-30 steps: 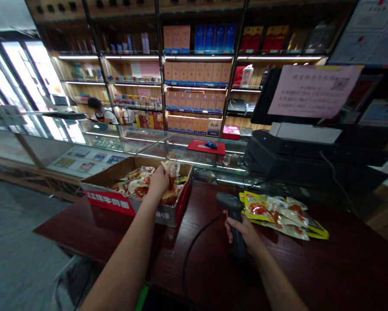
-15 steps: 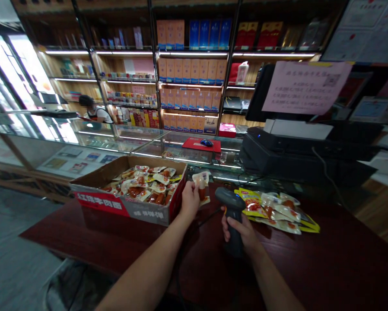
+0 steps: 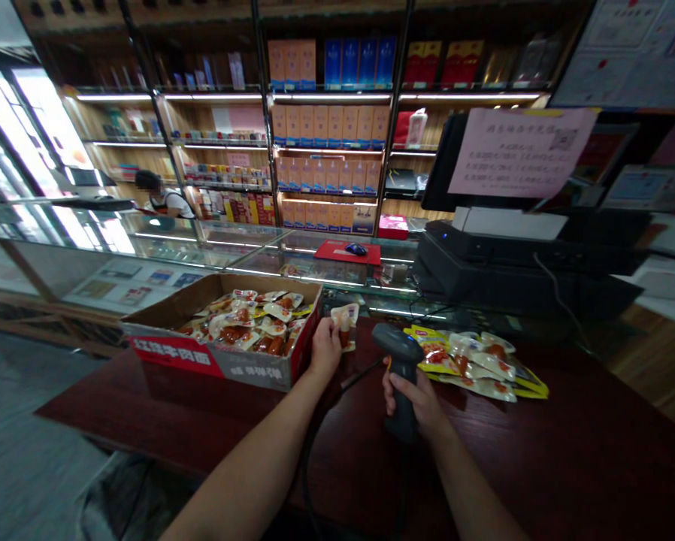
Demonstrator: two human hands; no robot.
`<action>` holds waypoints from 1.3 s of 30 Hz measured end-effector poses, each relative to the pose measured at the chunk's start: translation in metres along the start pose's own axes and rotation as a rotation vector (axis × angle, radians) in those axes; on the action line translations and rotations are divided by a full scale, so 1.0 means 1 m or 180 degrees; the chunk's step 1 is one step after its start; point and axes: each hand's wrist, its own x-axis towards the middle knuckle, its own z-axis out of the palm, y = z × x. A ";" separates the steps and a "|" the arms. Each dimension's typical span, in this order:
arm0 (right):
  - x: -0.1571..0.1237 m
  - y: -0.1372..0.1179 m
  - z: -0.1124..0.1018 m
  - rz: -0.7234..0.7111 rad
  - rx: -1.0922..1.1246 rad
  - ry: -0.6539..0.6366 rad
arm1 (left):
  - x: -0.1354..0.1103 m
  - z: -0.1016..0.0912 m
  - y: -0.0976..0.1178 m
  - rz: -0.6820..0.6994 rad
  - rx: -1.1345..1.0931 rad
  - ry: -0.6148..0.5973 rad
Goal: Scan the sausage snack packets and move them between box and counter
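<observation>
My left hand is closed on a small snack packet, held upright just right of an open cardboard box full of similar packets. A black handheld barcode scanner is gripped by my right hand, with its head pointing toward the packet and its cable running back toward me. A pile of snack packets lies on the dark red wooden counter to the right of the scanner.
A black cash register with a monitor and a pink paper notice stands at the back right. Glass display cases run behind the counter, with a red mouse pad and mouse. Stocked shelves line the wall. A person sits far left.
My left hand lifted a packet out of the box and carried it right, up to the scanner. The right hand kept its grip on the scanner, which barely moved.
</observation>
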 end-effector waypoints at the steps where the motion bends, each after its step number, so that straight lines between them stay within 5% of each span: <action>1: 0.000 0.000 0.000 -0.0001 -0.0001 0.0004 | 0.000 0.000 -0.001 0.0039 0.0057 0.0015; 18: 0.001 -0.001 0.001 0.0055 0.0005 0.0079 | -0.001 0.001 -0.006 0.0071 0.0219 0.0027; 25: 0.003 -0.015 -0.005 0.0296 -0.0150 0.0738 | -0.001 0.012 0.004 0.0090 0.0189 -0.0152; 30: -0.009 -0.041 -0.026 0.0132 -0.0156 0.1053 | 0.000 0.044 0.036 0.0016 0.0171 -0.0537; 39: -0.045 -0.071 -0.075 -0.0101 -0.0209 0.1552 | 0.002 0.141 0.091 -0.0747 -0.0350 -0.1083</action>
